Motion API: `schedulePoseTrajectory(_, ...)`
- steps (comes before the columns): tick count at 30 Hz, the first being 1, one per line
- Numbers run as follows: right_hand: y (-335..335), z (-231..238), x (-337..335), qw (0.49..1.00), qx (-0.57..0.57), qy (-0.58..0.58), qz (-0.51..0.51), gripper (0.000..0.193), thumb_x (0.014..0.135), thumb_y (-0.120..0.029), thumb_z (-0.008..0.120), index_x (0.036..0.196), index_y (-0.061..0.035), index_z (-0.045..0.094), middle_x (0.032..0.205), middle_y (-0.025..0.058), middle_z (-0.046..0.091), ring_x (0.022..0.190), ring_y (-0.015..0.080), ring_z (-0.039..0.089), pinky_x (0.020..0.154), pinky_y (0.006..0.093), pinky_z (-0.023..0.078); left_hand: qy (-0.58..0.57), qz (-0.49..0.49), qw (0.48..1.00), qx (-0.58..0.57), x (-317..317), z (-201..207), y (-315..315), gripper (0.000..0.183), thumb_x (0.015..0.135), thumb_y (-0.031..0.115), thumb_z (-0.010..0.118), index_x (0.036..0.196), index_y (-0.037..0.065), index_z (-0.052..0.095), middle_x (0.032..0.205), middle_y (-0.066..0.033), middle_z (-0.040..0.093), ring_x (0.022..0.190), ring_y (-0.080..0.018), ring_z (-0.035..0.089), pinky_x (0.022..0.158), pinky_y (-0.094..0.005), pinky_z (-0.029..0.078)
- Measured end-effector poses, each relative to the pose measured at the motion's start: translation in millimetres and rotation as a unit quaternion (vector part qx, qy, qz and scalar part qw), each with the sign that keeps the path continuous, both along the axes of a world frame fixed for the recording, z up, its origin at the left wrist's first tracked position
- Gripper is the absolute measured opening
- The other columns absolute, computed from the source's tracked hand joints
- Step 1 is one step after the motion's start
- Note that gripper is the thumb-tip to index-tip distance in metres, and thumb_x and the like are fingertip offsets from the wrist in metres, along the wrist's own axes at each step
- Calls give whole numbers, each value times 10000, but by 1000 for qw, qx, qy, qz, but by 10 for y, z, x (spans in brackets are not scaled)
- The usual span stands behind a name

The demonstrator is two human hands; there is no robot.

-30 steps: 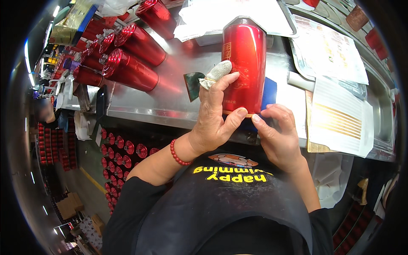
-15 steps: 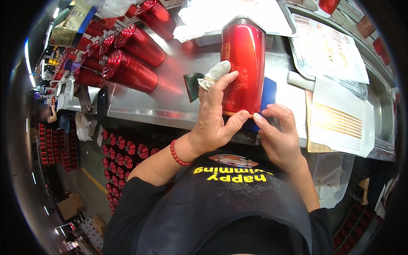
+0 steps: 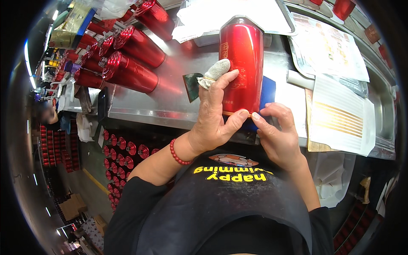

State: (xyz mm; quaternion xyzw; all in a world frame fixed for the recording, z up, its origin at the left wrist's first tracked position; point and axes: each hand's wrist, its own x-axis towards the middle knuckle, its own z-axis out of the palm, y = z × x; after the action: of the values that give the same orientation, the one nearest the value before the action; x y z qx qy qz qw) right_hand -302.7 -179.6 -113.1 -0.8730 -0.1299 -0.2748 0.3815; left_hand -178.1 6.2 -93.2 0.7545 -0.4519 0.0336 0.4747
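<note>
A glossy red metallic bottle (image 3: 244, 63) with gold printing is in front of me, its near end facing my body. My left hand (image 3: 214, 112) is closed against its left side, the thumb pressing the near rim. A grey cloth cover (image 3: 216, 73) sits over one of its fingertips. Along that rim runs a thin orange-gold strip (image 3: 228, 113). My right hand (image 3: 278, 136) is at the rim's right end, with thumb and forefinger pinched close together at the strip's end. The fingers partly hide that end.
Several red lidded bottles (image 3: 129, 72) stand at the left of the metal table (image 3: 148, 117). On the right lie a white sheet with gold strips (image 3: 340, 114) and a white tube (image 3: 299, 80). A blue piece (image 3: 267, 91) shows beside the bottle; more red bottles (image 3: 121, 159) are below left.
The bottle has shifted very slightly left, its printing with it. My right forefinger has come a little nearer the thumb. My left hand keeps almost the same place.
</note>
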Motion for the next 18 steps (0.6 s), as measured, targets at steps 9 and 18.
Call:
schedulePoseTrajectory(9, 4, -8, 1, 1000, 1, 2, 1, 633, 652, 101, 745, 1250, -106, 722, 1175, 122, 586, 1128, 338, 576, 995, 450, 488, 6, 2, 1000, 28, 1, 10, 18, 711, 917, 284, 699, 1500, 25, 384, 1542, -220, 346, 1427, -374, 297, 1185, -467, 226)
schedulePoseTrajectory(18, 10, -13, 2, 1000, 13, 3, 5, 624, 661, 108, 738, 1247, -105, 723, 1171, 125, 587, 1124, 341, 577, 994, 447, 489, -6, -13, 1000, 1, 38, -8, 33, 711, 946, 341, 701, 1503, 27, 390, 1560, -218, 329, 1433, -373, 300, 1186, -462, 240)
